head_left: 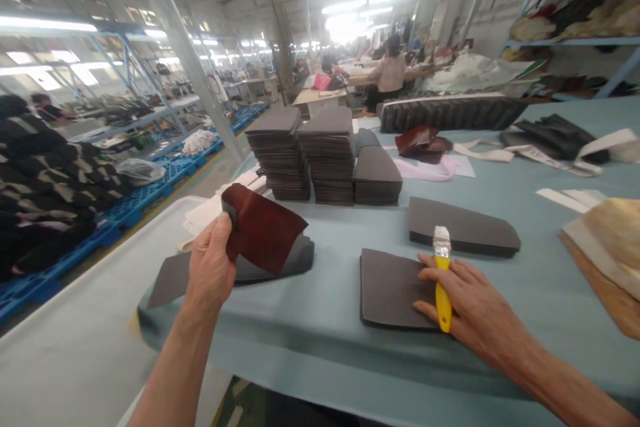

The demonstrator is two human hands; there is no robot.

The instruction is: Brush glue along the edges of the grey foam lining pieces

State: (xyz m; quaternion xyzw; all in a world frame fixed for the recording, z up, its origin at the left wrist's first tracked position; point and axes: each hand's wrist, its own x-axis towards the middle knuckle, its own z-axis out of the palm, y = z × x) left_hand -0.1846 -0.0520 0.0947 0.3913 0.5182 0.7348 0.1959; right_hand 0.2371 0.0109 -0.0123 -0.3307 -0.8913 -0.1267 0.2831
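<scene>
My left hand (213,257) pinches a glossy dark red leather piece (265,227) by its left edge, thumb on top, with a grey layer showing at that edge. Below it, dark grey flat pieces (173,277) lie on the table, partly hidden by the hand and the leather. A yellow-handled brush (443,290) with pale bristles pointing away sits between the fingers of my right hand (467,293). Those same fingers touch a low stack of grey panels (393,290). Just beyond lies another low stack of longer grey panels (463,227).
Tall grey panel stacks (327,157) stand at the back of the blue-green table (320,327). Dark red scraps (423,142), white strips and a long row of black pieces (450,113) lie behind. Tan sheets (607,247) are at right. A person (393,73) works farther back.
</scene>
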